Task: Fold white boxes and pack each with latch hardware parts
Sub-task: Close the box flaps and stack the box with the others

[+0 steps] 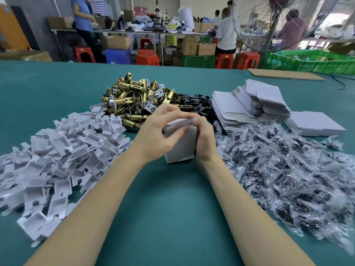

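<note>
Bright even indoor light, soft shadows; wide-angle bending at edges; right edge blurred.

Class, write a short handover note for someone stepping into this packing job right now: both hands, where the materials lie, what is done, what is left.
Left hand and right hand both grip the upright white box on the green table, fingers at its top flap.
Supplies: white card inserts on the left, brass latches behind the box, flat box blanks to the back right, bagged dark parts on the right.
Done: the box is folded into shape. One more white box lies beyond the bags.
Left: whether this box is filled cannot be seen; check, close the flap, then fold and pack the rest.
</note>
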`<move>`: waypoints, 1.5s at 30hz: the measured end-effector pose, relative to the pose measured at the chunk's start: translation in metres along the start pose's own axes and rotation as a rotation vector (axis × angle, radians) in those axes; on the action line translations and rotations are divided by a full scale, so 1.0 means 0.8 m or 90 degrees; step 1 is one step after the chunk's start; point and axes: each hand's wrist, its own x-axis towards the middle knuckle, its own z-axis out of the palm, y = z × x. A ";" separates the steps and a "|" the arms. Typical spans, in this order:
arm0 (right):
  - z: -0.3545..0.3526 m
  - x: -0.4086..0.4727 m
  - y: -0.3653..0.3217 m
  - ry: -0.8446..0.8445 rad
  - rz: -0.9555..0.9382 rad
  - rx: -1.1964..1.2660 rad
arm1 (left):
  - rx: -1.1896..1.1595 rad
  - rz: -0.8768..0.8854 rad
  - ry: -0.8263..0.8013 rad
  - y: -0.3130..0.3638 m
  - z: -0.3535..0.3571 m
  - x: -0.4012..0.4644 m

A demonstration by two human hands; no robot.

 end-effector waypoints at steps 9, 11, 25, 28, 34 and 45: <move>0.000 -0.008 0.008 -0.017 0.040 0.075 | -0.027 -0.044 -0.015 0.004 -0.004 0.000; 0.001 -0.008 0.010 -0.016 0.015 0.053 | -0.037 -0.051 -0.020 0.005 -0.005 -0.001; -0.010 -0.008 0.009 -0.115 0.111 0.121 | -0.051 -0.071 -0.025 0.011 -0.006 0.000; -0.013 -0.004 0.013 -0.117 0.125 0.127 | -0.054 -0.084 -0.027 0.012 -0.005 0.001; -0.018 -0.003 0.017 -0.123 0.112 0.178 | -0.073 -0.087 -0.034 0.017 -0.005 0.002; -0.011 -0.008 0.006 -0.111 0.142 0.169 | -0.037 -0.053 -0.007 0.015 0.007 0.000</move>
